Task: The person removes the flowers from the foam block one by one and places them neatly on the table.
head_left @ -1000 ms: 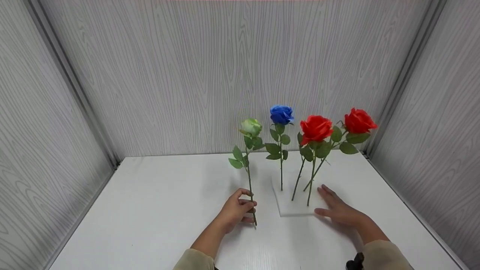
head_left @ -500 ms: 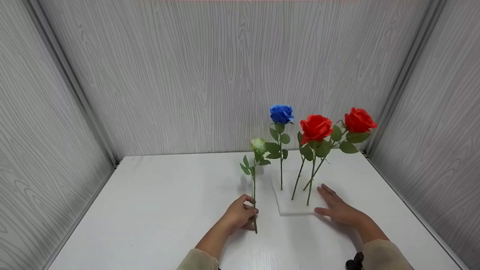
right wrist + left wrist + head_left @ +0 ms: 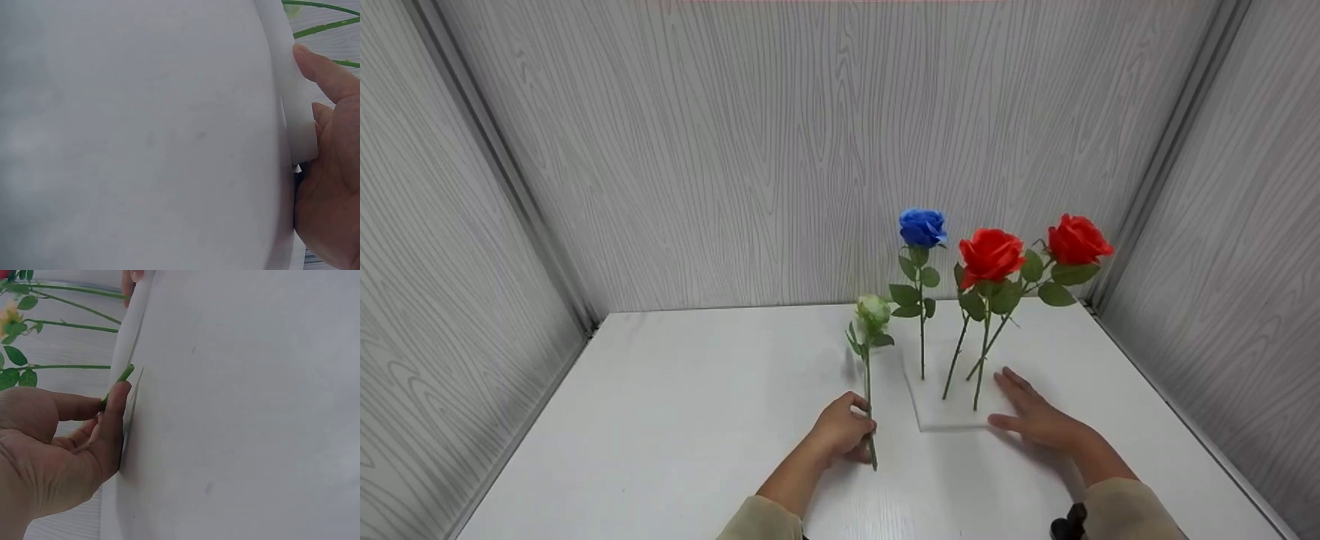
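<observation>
My left hand [image 3: 840,429] pinches the lower stem of a pale green rose [image 3: 874,310], its bloom tilted toward the back wall. The stem's cut end [image 3: 129,371] pokes out past the fingertips in the left wrist view, low over the table. My right hand [image 3: 1039,421] rests at the right side of a white slab [image 3: 934,421], fingers spread, thumb at its front corner; the right wrist view shows the thumb touching the slab's edge [image 3: 301,124]. Standing in the slab are a blue rose [image 3: 922,228], a front red rose [image 3: 991,255] and a leaning red rose [image 3: 1078,240].
Another stem [image 3: 956,360] leans in the slab, its bloom hidden behind the front red rose; a yellowish flower [image 3: 10,318] shows in the left wrist view. Wood-grain panels [image 3: 735,150] enclose the white table [image 3: 697,405] at the back and both sides.
My left hand has moved slightly right and nearer, and the green rose has tipped lower, its bloom dropping toward the table. The right hand and the slab stay put.
</observation>
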A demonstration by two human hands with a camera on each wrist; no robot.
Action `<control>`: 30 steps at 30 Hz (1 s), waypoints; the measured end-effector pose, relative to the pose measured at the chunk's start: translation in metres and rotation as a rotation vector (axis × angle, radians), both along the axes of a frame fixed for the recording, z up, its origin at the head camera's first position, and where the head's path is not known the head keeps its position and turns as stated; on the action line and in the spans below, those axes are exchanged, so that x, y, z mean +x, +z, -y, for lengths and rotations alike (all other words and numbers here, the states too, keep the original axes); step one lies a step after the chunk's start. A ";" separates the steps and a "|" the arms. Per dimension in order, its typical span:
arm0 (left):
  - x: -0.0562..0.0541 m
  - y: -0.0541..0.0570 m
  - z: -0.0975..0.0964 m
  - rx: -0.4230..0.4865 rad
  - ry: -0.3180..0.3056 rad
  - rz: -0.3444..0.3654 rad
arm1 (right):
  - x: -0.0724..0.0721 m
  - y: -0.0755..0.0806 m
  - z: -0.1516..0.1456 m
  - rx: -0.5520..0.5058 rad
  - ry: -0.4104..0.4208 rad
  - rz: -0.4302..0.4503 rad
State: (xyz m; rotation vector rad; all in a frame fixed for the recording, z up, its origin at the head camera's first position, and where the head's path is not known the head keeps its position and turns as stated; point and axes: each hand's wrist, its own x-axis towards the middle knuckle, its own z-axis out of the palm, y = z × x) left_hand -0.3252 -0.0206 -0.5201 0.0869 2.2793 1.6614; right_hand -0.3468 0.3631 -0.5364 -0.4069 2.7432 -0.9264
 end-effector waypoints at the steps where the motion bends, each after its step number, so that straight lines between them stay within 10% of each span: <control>1: 0.000 0.000 -0.001 -0.031 0.004 -0.014 | 0.000 0.000 0.000 -0.002 -0.005 0.002; 30: -0.004 -0.005 -0.005 -0.199 0.048 -0.136 | 0.002 0.002 0.001 -0.011 -0.008 0.002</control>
